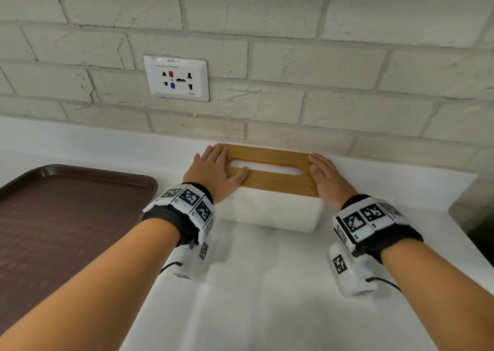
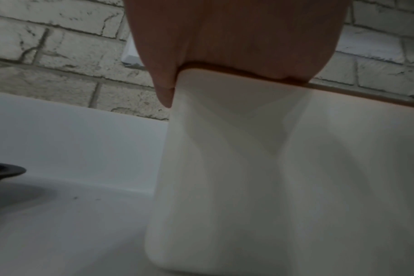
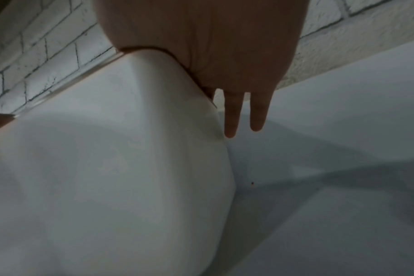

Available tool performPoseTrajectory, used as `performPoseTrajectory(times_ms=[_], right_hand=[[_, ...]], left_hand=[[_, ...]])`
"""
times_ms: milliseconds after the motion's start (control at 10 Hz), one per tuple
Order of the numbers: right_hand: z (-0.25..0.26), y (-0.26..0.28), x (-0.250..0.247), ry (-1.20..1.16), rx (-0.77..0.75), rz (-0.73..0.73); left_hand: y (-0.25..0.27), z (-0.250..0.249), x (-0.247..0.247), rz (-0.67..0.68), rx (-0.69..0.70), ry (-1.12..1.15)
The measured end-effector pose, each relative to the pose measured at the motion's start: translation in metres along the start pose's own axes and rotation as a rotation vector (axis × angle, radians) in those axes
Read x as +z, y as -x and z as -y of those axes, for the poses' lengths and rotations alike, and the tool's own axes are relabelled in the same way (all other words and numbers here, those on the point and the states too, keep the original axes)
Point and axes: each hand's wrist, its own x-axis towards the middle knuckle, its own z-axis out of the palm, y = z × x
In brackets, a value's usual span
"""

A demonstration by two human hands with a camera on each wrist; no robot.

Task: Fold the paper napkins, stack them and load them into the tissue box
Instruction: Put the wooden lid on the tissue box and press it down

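Note:
A white tissue box (image 1: 270, 213) with a wooden slotted lid (image 1: 270, 179) stands on the white counter against the brick wall. White paper shows through the lid's slot (image 1: 264, 169). My left hand (image 1: 213, 170) lies flat on the lid's left end, thumb by the slot. My right hand (image 1: 327, 177) lies flat on the lid's right end. In the left wrist view the palm (image 2: 236, 37) presses the lid's edge above the box wall (image 2: 248, 168). In the right wrist view two straight fingers (image 3: 232, 115) hang past the box corner (image 3: 130, 149). No loose napkins are in view.
A dark brown tray (image 1: 61, 217) lies on the counter to the left of the box. A wall socket (image 1: 176, 78) sits above and behind. The counter's right edge (image 1: 459, 209) drops off near a dark object at far right.

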Motion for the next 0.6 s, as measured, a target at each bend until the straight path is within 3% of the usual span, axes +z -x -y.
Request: performPoseTrajectory(times_ms=[300,400,600], right_hand=[[0.002,0.001,0.006,0.062,0.050,-0.034],[0.003,0.001,0.007,0.058,0.058,-0.024],[0.003,-0.002,0.006,0.030,0.060,-0.013]], left_hand=[[0.002,-0.032,-0.022,0.033,-0.107,-0.072],[-0.005,-0.054,-0.028,0.089,-0.238,-0.043],[-0.022,-0.073,-0.024,0.073,-0.252,-0.047]])
